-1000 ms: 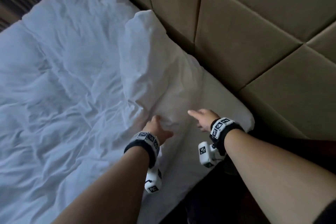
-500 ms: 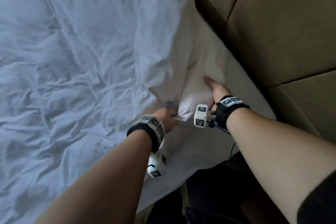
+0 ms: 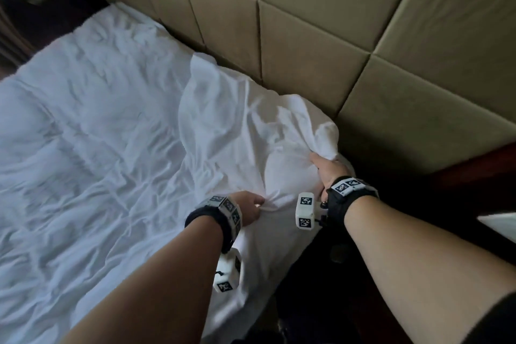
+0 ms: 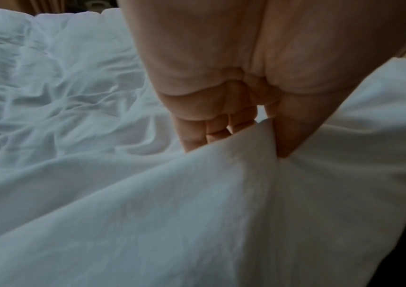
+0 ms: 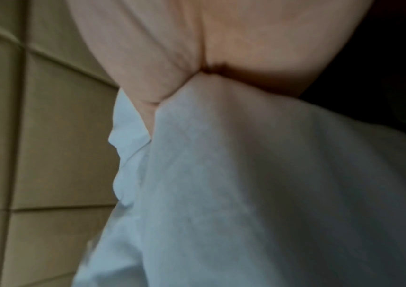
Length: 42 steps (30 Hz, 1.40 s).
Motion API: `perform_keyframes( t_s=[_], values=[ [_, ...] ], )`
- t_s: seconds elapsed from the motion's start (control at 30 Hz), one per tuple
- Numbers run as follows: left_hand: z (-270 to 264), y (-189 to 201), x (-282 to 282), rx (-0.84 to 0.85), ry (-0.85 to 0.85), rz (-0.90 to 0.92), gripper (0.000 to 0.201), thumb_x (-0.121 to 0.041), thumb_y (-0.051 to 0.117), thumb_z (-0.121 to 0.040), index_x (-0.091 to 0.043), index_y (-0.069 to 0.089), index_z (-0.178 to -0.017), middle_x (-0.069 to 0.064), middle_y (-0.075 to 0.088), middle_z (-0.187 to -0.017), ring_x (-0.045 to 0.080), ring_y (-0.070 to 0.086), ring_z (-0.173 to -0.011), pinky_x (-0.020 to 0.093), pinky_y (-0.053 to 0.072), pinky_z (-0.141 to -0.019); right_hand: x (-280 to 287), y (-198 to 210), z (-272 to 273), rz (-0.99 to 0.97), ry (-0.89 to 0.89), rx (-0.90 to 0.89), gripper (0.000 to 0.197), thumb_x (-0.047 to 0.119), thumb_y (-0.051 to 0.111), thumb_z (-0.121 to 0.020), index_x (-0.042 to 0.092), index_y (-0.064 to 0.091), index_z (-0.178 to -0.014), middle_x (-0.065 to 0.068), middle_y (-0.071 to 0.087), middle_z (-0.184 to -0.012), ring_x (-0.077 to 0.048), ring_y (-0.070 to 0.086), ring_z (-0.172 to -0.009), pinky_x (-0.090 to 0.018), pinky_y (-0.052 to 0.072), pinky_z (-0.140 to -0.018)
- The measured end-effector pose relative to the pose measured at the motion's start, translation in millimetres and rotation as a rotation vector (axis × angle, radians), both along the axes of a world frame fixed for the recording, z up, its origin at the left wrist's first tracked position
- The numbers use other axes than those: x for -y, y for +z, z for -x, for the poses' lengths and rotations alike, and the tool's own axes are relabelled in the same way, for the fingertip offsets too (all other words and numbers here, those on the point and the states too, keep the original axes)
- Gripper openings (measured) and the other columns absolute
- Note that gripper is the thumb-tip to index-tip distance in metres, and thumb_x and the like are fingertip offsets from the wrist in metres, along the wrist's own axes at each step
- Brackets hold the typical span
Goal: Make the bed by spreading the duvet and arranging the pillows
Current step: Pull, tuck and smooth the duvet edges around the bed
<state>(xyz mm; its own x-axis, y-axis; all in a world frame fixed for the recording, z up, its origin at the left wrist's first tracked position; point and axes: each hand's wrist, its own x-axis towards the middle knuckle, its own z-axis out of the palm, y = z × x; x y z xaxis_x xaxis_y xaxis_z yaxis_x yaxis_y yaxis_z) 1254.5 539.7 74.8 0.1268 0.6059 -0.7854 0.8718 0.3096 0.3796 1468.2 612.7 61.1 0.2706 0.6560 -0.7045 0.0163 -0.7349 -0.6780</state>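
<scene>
- My left hand pinches a gather of the white pillow at its near edge; in the left wrist view my fingers and thumb curl round a fold of it.
- My right hand has gone from lying flat on the pillow to gripping its right corner, which bunches up above my knuckles.
- The pillow's near end now looks rounder and more bunched between my hands than half a second ago.
- My wristbands carry black-and-white square marker patterns; I can read no writing.
- The pillow lies along the tan padded headboard, which is on its far side; the rumpled duvet spreads to its left.
</scene>
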Motion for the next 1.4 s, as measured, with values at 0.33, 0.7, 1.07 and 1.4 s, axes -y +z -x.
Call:
perform_keyframes(
  t_s=[0.33, 0.7, 1.07, 1.4],
  values=[
    [-80, 59, 120, 0.044, -0.018, -0.285, 0.053, -0.018, 0.056, -0.098, -0.019, 0.047, -0.151, 0.008, 0.057, -0.146, 0.027, 0.054, -0.132, 0.029, 0.042, -0.103, 141, 128, -84, -0.226, 0.042, 0.322, 0.029, 0.032, 0.058, -0.098, 0.005, 0.067, -0.099, -0.015, 0.065, -0.101, -0.034, 0.062, -0.107, -0.032, 0.042, -0.083],
    [-49, 55, 209, 0.17, 0.601, -0.287, 0.068, -0.03, 0.069, -0.095, -0.033, 0.037, -0.155, -0.002, 0.069, -0.104, 0.011, 0.064, -0.082, 0.022, 0.048, -0.065, 131, 149, -98, -0.207, 0.118, 0.428, 0.051, 0.025, 0.066, -0.089, 0.005, 0.054, -0.134, -0.012, 0.063, -0.126, -0.034, 0.06, -0.119, -0.036, 0.045, -0.1],
    [-117, -53, 314, 0.18, 1.537, 0.211, 0.056, -0.031, 0.043, -0.106, 0.001, 0.04, -0.152, 0.024, 0.041, -0.156, 0.041, 0.047, -0.139, 0.036, 0.049, -0.073, 75, 74, -162, -0.355, 0.352, 0.546, 0.062, 0.013, 0.056, -0.083, 0.024, 0.049, -0.144, -0.005, 0.055, -0.143, -0.027, 0.052, -0.132, -0.031, 0.041, -0.109],
    [-171, -65, 321, 0.248, 1.939, 0.16, 0.052, -0.007, 0.031, -0.111, -0.017, 0.025, -0.162, 0.022, 0.039, -0.157, 0.042, 0.063, -0.106, 0.04, 0.04, -0.053, 31, 32, -194, -0.376, 0.68, 0.74, 0.066, 0.021, 0.052, -0.078, 0.038, 0.048, -0.142, 0.003, 0.056, -0.144, -0.027, 0.049, -0.135, -0.04, 0.039, -0.114]
  ],
)
